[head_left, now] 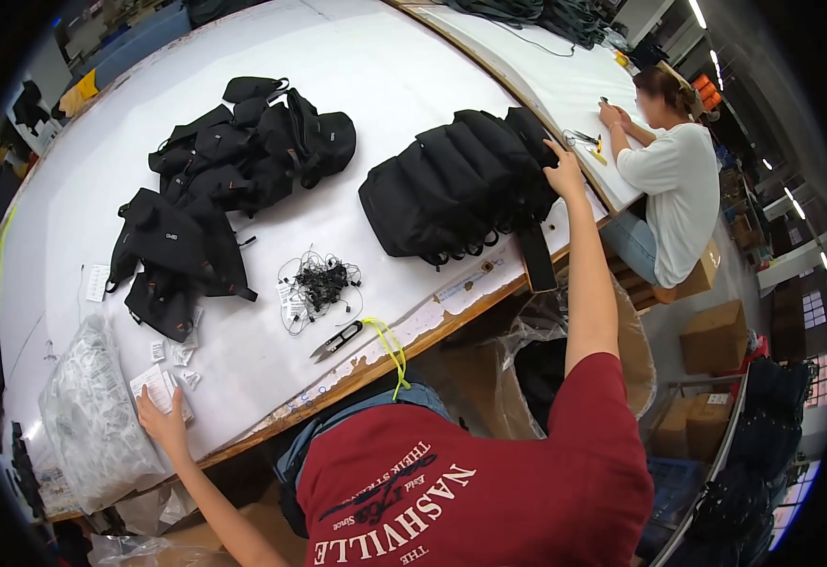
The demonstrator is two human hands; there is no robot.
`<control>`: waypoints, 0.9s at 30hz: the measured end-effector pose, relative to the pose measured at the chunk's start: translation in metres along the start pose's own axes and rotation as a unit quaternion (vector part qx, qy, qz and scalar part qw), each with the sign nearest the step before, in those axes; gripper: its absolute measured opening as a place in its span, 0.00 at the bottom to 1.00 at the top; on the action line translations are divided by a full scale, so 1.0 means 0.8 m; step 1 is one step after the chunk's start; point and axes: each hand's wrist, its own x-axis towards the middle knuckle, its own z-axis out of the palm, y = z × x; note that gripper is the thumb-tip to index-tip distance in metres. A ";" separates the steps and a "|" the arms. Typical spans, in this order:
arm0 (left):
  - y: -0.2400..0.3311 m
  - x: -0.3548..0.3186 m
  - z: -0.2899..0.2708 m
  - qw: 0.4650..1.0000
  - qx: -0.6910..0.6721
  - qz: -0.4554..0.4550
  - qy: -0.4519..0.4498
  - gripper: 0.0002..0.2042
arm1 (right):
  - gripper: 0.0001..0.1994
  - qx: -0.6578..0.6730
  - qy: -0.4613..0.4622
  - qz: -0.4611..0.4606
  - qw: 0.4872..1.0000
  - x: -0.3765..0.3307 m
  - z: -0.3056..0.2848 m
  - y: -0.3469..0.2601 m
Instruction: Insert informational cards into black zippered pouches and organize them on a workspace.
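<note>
My left hand [163, 420] lies flat with fingers apart on a small white paper packet [153, 386] near the table's front edge, beside a clear plastic bag of white packets [92, 416]. My right arm stretches far out, and my right hand [564, 170] grips the top of the end bag in a row of black bags [451, 189] standing side by side near the table's right edge. A black strap [536, 257] hangs from that row over the edge.
A heap of black bags [224, 170] lies on the white table [357, 57]. A tangle of black tag strings [323, 283] and thread snips [338, 340] on a yellow cord [390, 354] lie between my hands. A person in white [678, 189] works at the right; cardboard boxes [716, 335] stand below.
</note>
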 end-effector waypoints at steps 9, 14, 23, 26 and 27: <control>0.002 0.015 -0.016 0.998 0.032 -0.038 -0.025 0.40 | 0.31 0.009 0.039 -0.034 0.999 -0.019 -0.014 -0.027; -0.001 0.011 -0.025 1.000 0.006 0.002 0.027 0.36 | 0.25 -0.029 0.176 -0.133 0.975 -0.022 -0.004 -0.040; 0.099 -0.031 -0.089 0.881 -0.469 -0.034 0.057 0.32 | 0.08 0.184 -0.033 -0.366 0.912 -0.221 -0.003 -0.278; 0.147 -0.054 -0.113 0.795 -0.605 -0.020 -0.038 0.33 | 0.08 0.132 -0.255 -0.412 0.865 -0.296 0.074 -0.305; 0.159 -0.062 -0.120 0.781 -0.623 -0.005 -0.047 0.33 | 0.07 0.101 -0.292 -0.430 0.848 -0.305 0.097 -0.306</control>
